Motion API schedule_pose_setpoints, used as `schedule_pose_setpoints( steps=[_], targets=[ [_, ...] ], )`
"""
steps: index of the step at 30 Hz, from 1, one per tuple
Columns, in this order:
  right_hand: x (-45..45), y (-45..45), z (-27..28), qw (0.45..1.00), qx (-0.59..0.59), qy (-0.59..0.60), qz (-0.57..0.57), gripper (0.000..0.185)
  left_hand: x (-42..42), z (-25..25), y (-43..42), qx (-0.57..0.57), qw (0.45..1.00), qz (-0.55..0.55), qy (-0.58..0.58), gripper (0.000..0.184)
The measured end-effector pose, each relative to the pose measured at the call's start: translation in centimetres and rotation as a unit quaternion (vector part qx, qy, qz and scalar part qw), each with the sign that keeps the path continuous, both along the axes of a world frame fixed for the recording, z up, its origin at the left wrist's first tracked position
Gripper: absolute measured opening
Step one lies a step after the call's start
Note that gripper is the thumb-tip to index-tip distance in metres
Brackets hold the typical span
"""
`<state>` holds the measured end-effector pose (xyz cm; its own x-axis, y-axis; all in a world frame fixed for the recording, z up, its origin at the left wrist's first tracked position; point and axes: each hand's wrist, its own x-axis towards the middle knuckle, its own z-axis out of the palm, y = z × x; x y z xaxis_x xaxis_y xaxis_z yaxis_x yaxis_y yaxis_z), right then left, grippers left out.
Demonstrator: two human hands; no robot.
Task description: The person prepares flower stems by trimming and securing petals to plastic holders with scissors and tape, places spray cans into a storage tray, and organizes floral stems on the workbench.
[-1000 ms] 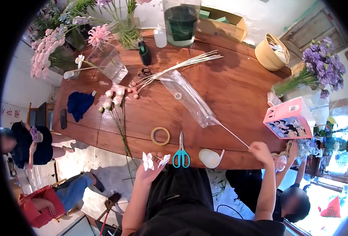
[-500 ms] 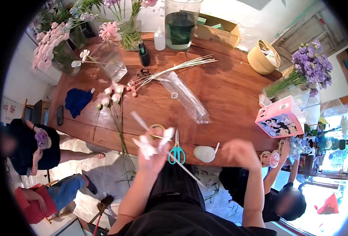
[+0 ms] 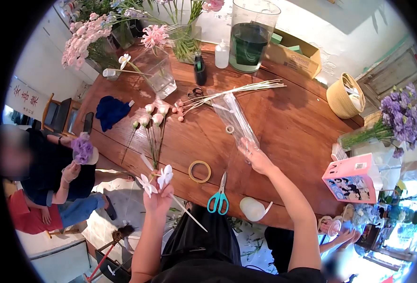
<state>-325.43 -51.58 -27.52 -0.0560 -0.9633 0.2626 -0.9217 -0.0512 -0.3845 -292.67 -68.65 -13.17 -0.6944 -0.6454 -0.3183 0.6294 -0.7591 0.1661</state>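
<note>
My left hand (image 3: pixel 159 203) is closed around white orchid blossoms (image 3: pixel 165 177), held upright near the table's front edge. A thin white stick (image 3: pixel 192 219) slants down to the right from that hand, and a pale strip (image 3: pixel 146 162) rises behind the blossoms. My right hand (image 3: pixel 256 158) reaches across the table with its fingers spread over the lower end of a clear plastic sleeve (image 3: pixel 240 118) of white sticks. Between the hands lie a roll of tan tape (image 3: pixel 199 171) and turquoise-handled scissors (image 3: pixel 218 200). A roll of white tape (image 3: pixel 253 208) sits below my right forearm.
Pale pink roses (image 3: pixel 154 118), a bundle of thin sticks (image 3: pixel 246 88) and dark scissors (image 3: pixel 196 93) lie farther back. Glass vases (image 3: pixel 163 82), a woven basket (image 3: pixel 342 101) and a pink box (image 3: pixel 352 179) border the table. People stand or sit at both sides.
My right hand has moved forward and left, from above the table's front edge onto the plastic sleeve. My left hand has lowered slightly with the orchids. The view has shifted.
</note>
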Motion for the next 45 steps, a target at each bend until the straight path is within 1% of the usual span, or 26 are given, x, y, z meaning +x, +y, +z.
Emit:
schedule_pose_setpoints(
  steps=[2, 3, 4, 5, 6, 7, 10, 11, 12, 14, 15, 16, 17, 18, 19, 21, 27, 30, 31, 32, 35, 38, 40, 42, 43, 45],
  targets=[
    [-1.5, -2.7, -1.3, 0.998, 0.006, 0.058, 0.034, 0.048, 0.2, -1.2, 0.2, -0.003, 1.000, 0.001, -0.020, 0.022],
    [-2.0, -4.4, -2.4, 0.999, 0.014, 0.026, 0.016, 0.049, -0.2, -1.4, 0.6, 0.009, 1.000, 0.004, -0.030, 0.022],
    [-2.8, -5.9, -3.6, 0.999, 0.016, 0.026, -0.013, 0.049, -0.3, -1.7, 0.8, 0.022, 0.999, 0.007, -0.041, 0.023],
    [-3.4, -7.6, -4.2, 0.999, 0.018, 0.026, -0.043, 0.049, -0.5, -2.2, 0.9, 0.000, 0.999, -0.006, -0.039, 0.024],
    [-4.0, -8.9, -4.8, 0.997, 0.020, 0.026, -0.073, 0.049, -0.8, -2.7, 1.1, -0.001, 1.000, -0.021, -0.007, 0.024],
    [-4.4, -9.6, -5.4, 0.985, 0.089, 0.081, -0.123, 0.051, -0.9, -3.0, 1.3, 0.005, 1.000, -0.024, -0.010, 0.024],
    [-5.8, -13.1, -4.8, 0.976, 0.099, 0.028, -0.193, 0.055, -1.2, -3.5, 2.0, 0.002, 0.998, -0.037, -0.048, 0.018],
    [-6.0, -14.0, -2.7, 0.954, 0.223, -0.023, -0.199, 0.057, -1.5, -3.6, 2.2, 0.003, 0.997, -0.035, -0.072, 0.016],
    [-6.4, -15.2, -2.6, 0.944, 0.252, -0.018, -0.212, 0.057, -1.5, -3.6, 2.5, 0.005, 0.995, -0.032, -0.095, 0.014],
    [-6.8, -16.9, -2.8, 0.920, 0.311, -0.007, -0.238, 0.057, -1.1, -4.9, 2.8, -0.006, 0.995, -0.045, -0.085, 0.013],
    [-6.7, -17.7, -2.6, 0.908, 0.310, -0.021, -0.280, 0.055, -1.0, -5.3, 2.9, -0.014, 0.995, -0.056, -0.085, 0.016],
    [-6.7, -18.0, -3.1, 0.920, 0.267, -0.008, -0.288, 0.052, -0.9, -5.7, 3.0, -0.022, 0.994, -0.067, -0.086, 0.020],
    [-6.6, -18.0, -3.3, 0.929, 0.222, 0.004, -0.295, 0.050, -1.0, -5.6, 3.3, 0.003, 0.992, -0.056, -0.117, 0.019],
    [-6.4, -18.2, -3.5, 0.936, 0.178, 0.015, -0.302, 0.048, -0.8, -6.0, 3.6, -0.001, 0.992, -0.057, -0.112, 0.018],
    [-6.6, -18.5, -3.5, 0.935, 0.212, -0.003, -0.285, 0.052, -0.6, -6.5, 3.8, -0.004, 0.992, -0.058, -0.108, 0.017],
    [-6.7, -18.6, -3.6, 0.932, 0.233, -0.007, -0.277, 0.050, -0.6, -6.5, 3.9, 0.012, 0.993, -0.057, -0.107, 0.015],
    [-7.7, -18.7, -5.2, 0.938, 0.220, 0.007, -0.266, 0.045, 0.1, -6.7, 4.5, 0.036, 0.992, -0.039, -0.116, 0.014],
    [-8.0, -19.0, -4.7, 0.941, 0.204, 0.020, -0.270, 0.042, 0.2, -6.1, 4.8, 0.030, 0.985, -0.046, -0.161, 0.014],
    [-7.4, -18.8, -4.3, 0.936, 0.182, 0.051, -0.297, 0.029, 0.2, -5.8, 5.1, 0.038, 0.982, -0.038, -0.183, 0.013],
    [-7.1, -18.8, -3.5, 0.935, 0.170, 0.059, -0.306, 0.029, 0.5, -6.0, 5.0, 0.040, 0.991, -0.054, -0.118, 0.013],
    [-7.5, -19.2, -3.5, 0.938, 0.161, 0.053, -0.301, 0.028, 1.4, -6.2, 5.7, 0.043, 0.984, -0.052, -0.167, 0.010],
    [-8.2, -19.6, -4.1, 0.941, 0.166, 0.045, -0.290, 0.028, 2.1, -6.3, 6.2, 0.052, 0.969, -0.053, -0.237, 0.014],
    [-8.0, -19.6, -4.5, 0.943, 0.164, 0.046, -0.286, 0.027, 2.9, -6.7, 6.4, 0.058, 0.972, -0.053, -0.223, 0.012],
    [-7.7, -19.5, -4.8, 0.945, 0.157, 0.050, -0.283, 0.027, 3.3, -6.6, 6.6, 0.054, 0.972, -0.049, -0.225, 0.014],
    [-7.6, -19.2, -5.0, 0.946, 0.155, 0.051, -0.280, 0.027, 4.1, -7.6, 6.7, 0.031, 0.981, -0.058, -0.185, 0.019],
    [-7.5, -18.4, -5.6, 0.948, 0.160, 0.055, -0.269, 0.026, 4.4, -7.2, 7.0, 0.023, 0.978, -0.051, -0.199, 0.019]
  ],
)
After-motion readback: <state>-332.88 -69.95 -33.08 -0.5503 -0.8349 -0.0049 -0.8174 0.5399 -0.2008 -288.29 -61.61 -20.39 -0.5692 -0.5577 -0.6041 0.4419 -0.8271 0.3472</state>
